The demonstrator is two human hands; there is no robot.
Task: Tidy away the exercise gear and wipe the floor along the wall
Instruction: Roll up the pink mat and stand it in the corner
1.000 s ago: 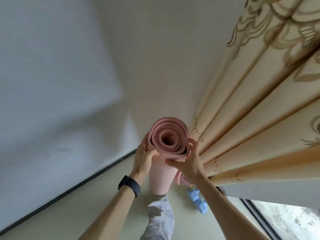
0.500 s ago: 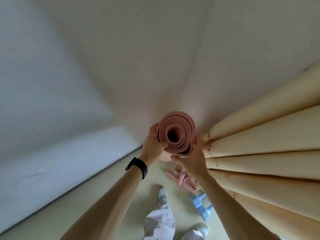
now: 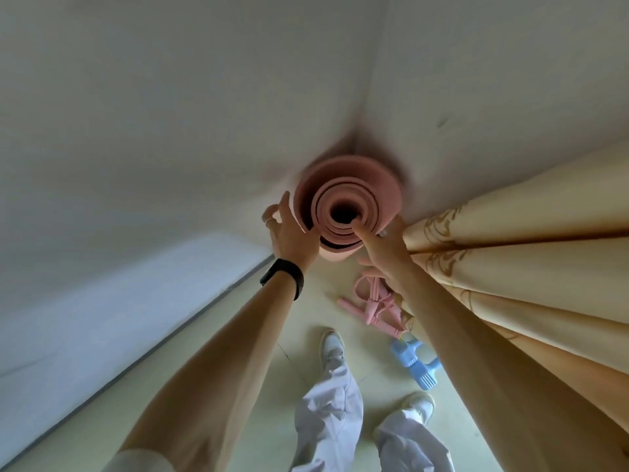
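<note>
A rolled pink exercise mat (image 3: 367, 185) stands upright on end in the corner of the room, seen from above so its spiral end faces me. My left hand (image 3: 292, 229) rests against its left side with the fingers spread. My right hand (image 3: 381, 243) holds the near rim, the thumb hooked into the roll's hollow centre. On the floor below lie a pink pull-rope exerciser (image 3: 371, 304) and a blue hand grip (image 3: 413, 362).
White walls (image 3: 170, 114) meet in the corner behind the mat. A cream patterned curtain (image 3: 527, 260) hangs close on the right. A dark skirting strip (image 3: 136, 359) runs along the left wall. My feet in white shoes (image 3: 332, 345) stand on the pale floor.
The mat has moved deeper into the corner and stands more upright. My left hand has loosened from a grip to a spread touch. My view has tilted further down.
</note>
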